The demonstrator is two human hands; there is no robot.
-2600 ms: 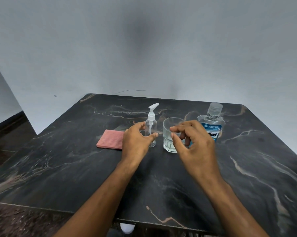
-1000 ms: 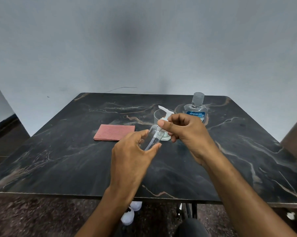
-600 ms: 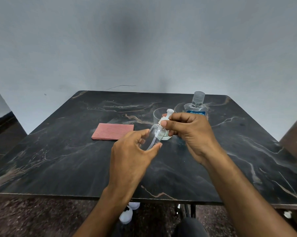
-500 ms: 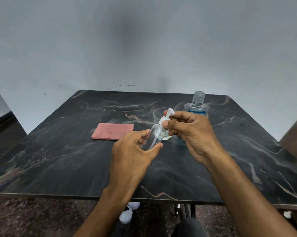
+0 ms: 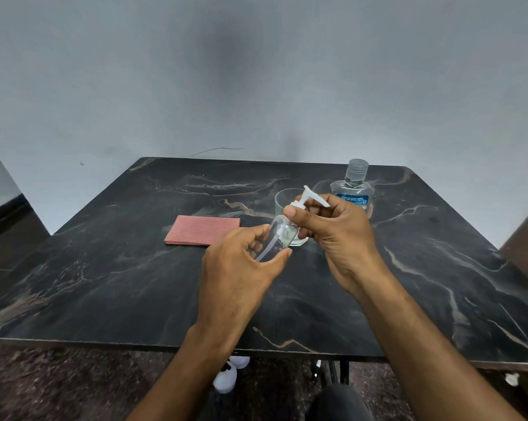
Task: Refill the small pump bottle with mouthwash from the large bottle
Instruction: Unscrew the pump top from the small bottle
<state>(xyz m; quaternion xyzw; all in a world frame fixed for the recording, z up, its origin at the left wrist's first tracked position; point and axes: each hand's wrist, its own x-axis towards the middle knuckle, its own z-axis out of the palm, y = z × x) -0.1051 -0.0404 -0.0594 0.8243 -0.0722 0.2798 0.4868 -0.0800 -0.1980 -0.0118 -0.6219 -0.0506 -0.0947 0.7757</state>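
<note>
Counted in the head view: two bottles, namely one small pump bottle (image 5: 276, 237), clear, and one large bottle (image 5: 353, 189) with a blue label and ribbed clear cap. One drinking glass (image 5: 282, 202) is noted. One pink cloth (image 5: 202, 230) is noted. Two hands are recorded: one left hand (image 5: 236, 276), one right hand (image 5: 337, 235). One dark marbled surface (image 5: 111, 268) is noted.

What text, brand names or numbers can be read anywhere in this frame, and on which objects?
Large mouthwash bottle, blue label: two lines of white print, too small and blurred to read; no brand name legible.
Small pump bottle, held by the left hand and right hand: no print visible.
Glass, pink cloth and table: no text.
</note>
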